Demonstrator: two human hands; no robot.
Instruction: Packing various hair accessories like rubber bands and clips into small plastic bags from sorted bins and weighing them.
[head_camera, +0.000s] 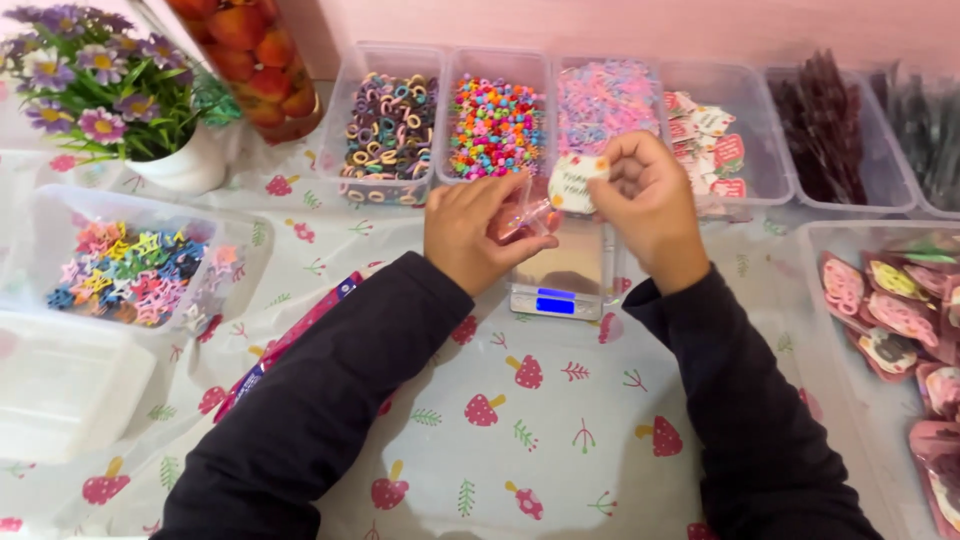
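My left hand (472, 232) pinches a small clear plastic pouch (525, 216) with pinkish contents. Against the pouch's mouth my right hand (650, 205) holds a small round white card (577, 183) with orange spots. Both hands hover just above a small digital scale (560, 285) with a steel pan and a lit blue display. Dark long sleeves cover both forearms.
Clear bins along the back hold hair ties (388, 125), coloured beads (494, 127), pink bits (607, 98), cards (712, 145) and dark packets (822, 125). A tub of star clips (125, 272) and a flower pot (185, 165) stand left. A tray of packed pouches (890, 310) sits right.
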